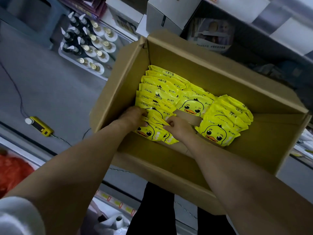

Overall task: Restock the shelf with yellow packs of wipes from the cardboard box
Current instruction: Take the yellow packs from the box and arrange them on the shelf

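Note:
An open cardboard box [264,150] lies below me with several yellow duck-print packs of wipes inside. One row of packs [159,90] leans along the box's left side, and another stack [225,119] sits toward the right. Both my hands reach into the near left corner. My left hand [132,117] grips the left side of a small bundle of packs [149,131]. My right hand [177,128] pinches the same bundle from the right, fingers curled over its top edge. The shelf that takes the packs cannot be picked out.
A tray of pump bottles and gold-capped jars [89,46] stands on the grey floor left of the box. A yellow device with a cable [40,126] lies on the floor. White boxes [162,16] sit beyond the box. A red bag [11,173] shows at the left edge.

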Demonstrator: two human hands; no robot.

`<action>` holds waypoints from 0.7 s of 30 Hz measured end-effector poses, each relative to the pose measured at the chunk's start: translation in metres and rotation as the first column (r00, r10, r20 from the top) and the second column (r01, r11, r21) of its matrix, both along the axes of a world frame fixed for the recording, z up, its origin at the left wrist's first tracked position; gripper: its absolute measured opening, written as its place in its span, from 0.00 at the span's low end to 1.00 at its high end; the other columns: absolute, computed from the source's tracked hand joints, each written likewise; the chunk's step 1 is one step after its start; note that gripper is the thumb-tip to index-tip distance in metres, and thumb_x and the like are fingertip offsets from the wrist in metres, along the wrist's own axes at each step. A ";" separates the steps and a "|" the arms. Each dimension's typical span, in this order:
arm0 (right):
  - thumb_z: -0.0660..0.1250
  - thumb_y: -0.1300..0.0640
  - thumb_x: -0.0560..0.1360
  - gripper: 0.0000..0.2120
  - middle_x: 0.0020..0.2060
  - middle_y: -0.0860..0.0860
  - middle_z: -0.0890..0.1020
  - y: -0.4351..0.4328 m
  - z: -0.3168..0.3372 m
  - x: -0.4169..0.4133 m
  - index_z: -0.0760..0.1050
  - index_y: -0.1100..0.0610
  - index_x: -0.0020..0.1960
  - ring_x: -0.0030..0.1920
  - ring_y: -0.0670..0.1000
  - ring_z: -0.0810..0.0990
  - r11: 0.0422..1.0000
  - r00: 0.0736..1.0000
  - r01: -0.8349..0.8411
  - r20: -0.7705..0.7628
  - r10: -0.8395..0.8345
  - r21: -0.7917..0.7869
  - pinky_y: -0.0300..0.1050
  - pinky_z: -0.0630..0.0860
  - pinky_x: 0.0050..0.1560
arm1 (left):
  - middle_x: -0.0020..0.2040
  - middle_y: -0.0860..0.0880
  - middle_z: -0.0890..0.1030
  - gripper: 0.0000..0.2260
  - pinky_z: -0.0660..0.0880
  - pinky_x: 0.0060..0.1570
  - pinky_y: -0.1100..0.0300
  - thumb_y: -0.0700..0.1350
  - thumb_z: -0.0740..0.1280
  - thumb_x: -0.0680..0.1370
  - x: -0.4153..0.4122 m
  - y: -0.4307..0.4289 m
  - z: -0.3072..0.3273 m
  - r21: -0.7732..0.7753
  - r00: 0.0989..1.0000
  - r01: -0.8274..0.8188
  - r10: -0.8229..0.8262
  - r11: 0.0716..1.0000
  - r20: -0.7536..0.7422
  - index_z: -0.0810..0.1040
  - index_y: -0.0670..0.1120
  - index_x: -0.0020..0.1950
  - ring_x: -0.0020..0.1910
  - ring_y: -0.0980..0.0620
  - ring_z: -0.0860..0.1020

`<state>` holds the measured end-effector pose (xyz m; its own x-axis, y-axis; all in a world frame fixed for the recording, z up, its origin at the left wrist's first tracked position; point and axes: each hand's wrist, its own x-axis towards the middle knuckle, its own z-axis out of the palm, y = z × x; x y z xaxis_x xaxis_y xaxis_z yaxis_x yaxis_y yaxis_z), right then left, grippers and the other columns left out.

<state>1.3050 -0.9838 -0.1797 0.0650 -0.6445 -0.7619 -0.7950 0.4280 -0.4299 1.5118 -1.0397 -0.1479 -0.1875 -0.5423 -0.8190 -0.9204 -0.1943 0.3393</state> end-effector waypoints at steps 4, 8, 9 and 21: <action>0.66 0.47 0.79 0.14 0.33 0.46 0.75 0.006 -0.002 -0.004 0.73 0.48 0.36 0.41 0.51 0.75 0.999 0.999 0.020 0.033 -0.021 0.032 0.41 0.59 0.32 | 0.65 0.45 0.72 0.22 0.70 0.65 0.49 0.49 0.77 0.71 -0.002 0.000 -0.007 -0.028 0.990 0.130 -0.127 0.991 0.067 0.78 0.50 0.64 0.66 0.43 0.69; 0.63 0.47 0.81 0.12 0.43 0.53 0.81 0.013 -0.004 -0.010 0.77 0.54 0.47 0.46 0.55 0.78 0.999 1.000 0.005 -0.012 -0.006 -0.033 0.45 0.66 0.37 | 0.62 0.46 0.73 0.17 0.72 0.62 0.51 0.52 0.76 0.71 -0.010 0.002 -0.004 -0.019 0.948 0.258 -0.250 0.966 0.198 0.81 0.54 0.59 0.64 0.43 0.71; 0.62 0.47 0.81 0.12 0.47 0.55 0.82 0.015 -0.002 -0.014 0.77 0.55 0.51 0.49 0.58 0.79 0.999 1.000 0.024 -0.009 -0.024 -0.044 0.47 0.70 0.42 | 0.60 0.46 0.74 0.16 0.73 0.60 0.52 0.52 0.76 0.71 -0.010 0.002 -0.002 -0.016 0.948 0.259 -0.251 0.966 0.198 0.82 0.53 0.57 0.62 0.44 0.73; 0.76 0.45 0.70 0.30 0.63 0.49 0.80 0.035 0.085 -0.094 0.74 0.49 0.70 0.64 0.51 0.77 0.976 0.976 0.200 0.111 -0.190 -0.084 0.44 0.73 0.58 | 0.57 0.42 0.79 0.15 0.74 0.54 0.51 0.54 0.59 0.83 -0.049 0.017 0.082 -0.134 0.952 0.296 -0.281 0.946 0.123 0.74 0.45 0.62 0.56 0.42 0.77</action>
<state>1.2106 -0.9492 -0.0944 0.0049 -0.7206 -0.6933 -0.6506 0.5243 -0.5495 1.4633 -1.0223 -0.0663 -0.2746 -0.5943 -0.7559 -0.9604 0.1305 0.2463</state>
